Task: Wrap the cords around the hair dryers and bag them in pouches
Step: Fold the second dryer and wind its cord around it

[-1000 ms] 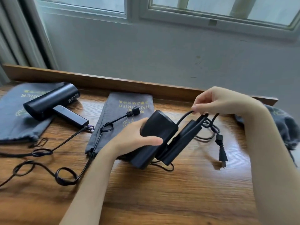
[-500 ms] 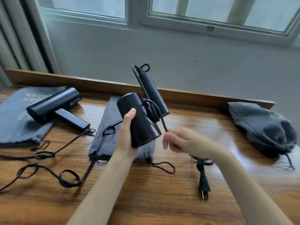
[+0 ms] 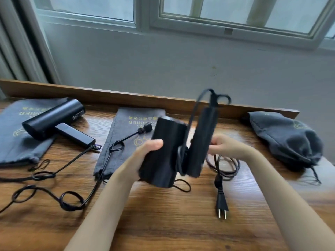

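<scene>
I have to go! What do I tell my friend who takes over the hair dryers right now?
Left hand grips the barrel of the black folded hair dryer, held above the wooden table.
Right hand curls beside its handle, likely on the black cord; blur hides the grip.
Done: one stuffed grey fabric pouch sits far right.
To do: finish winding this cord, whose loops and plug lie on the table; bag it in the flat grey middle pouch; then wrap and bag the second black dryer on the left grey pouch.
</scene>
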Available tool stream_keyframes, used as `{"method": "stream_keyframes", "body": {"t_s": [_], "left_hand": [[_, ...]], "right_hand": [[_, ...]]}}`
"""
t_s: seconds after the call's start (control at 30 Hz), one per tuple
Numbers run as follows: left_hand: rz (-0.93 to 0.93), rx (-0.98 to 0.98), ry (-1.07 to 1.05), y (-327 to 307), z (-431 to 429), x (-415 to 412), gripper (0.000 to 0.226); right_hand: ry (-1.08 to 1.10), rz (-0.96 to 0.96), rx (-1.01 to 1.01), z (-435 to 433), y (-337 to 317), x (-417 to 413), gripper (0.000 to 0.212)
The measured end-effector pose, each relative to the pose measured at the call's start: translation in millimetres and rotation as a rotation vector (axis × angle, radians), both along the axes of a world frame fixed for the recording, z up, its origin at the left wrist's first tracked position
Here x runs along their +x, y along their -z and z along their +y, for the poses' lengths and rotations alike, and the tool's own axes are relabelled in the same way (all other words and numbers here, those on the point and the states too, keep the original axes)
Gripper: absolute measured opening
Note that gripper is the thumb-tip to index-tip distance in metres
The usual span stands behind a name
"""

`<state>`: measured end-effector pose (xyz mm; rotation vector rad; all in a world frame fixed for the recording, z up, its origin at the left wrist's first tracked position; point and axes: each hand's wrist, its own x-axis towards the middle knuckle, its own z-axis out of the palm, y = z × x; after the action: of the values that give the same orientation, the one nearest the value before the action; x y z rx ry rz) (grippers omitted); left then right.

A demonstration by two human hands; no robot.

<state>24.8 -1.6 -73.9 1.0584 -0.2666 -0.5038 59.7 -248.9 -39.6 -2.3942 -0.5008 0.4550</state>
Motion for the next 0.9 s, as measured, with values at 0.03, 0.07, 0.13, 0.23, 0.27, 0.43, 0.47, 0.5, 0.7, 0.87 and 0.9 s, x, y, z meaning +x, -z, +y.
{"method": "stream_keyframes", "body": {"t_s": [0.03,0.07,0.13,0.23,0.27,0.43,0.47,0.5,0.7,0.87,0.9], "left_hand": [[-0.064,0.101,0.033,-2,1,-1,0.065],[-0.167,0.229,0.056,-4,1,-1,0.062],[-0.368,0.497,0.105,-6,-2,0,0.062],[-0.486,0.736,0.121,-8,-7,0,0.061],[-0.502,0.771,0.112,-8,-9,-1,0.06],[-0.459,0.881,-0.119,-8,-11,-2,0.062],[-0.438,0.877,-0.167,-8,-12,-1,0.063],[-0.409,0.856,-0.203,-8,-12,-1,0.063],[-0.232,0.725,-0.57,-6,-10,2,0.052],[0.047,0.293,-0.693,-9,-7,3,0.04],[0.115,0.199,-0.672,-11,-6,3,0.04]], "right_hand": [[0.062,0.006,0.008,-8,-5,2,0.011],[0.105,0.021,0.012,-12,-13,2,0.007],[0.085,0.025,0.084,-23,-24,9,0.009],[0.039,-0.012,0.085,-25,-32,11,0.027],[0.05,-0.018,0.09,-25,-35,11,0.028],[0.032,-0.165,0.132,-16,-45,7,0.026],[0.04,-0.216,0.124,-14,-47,6,0.023],[0.049,-0.278,0.109,-11,-51,4,0.019],[0.053,-0.487,0.027,11,-50,-9,0.009],[0.017,-0.447,0.109,28,-35,-12,0.016],[-0.007,-0.424,0.115,31,-30,-13,0.018]]}}
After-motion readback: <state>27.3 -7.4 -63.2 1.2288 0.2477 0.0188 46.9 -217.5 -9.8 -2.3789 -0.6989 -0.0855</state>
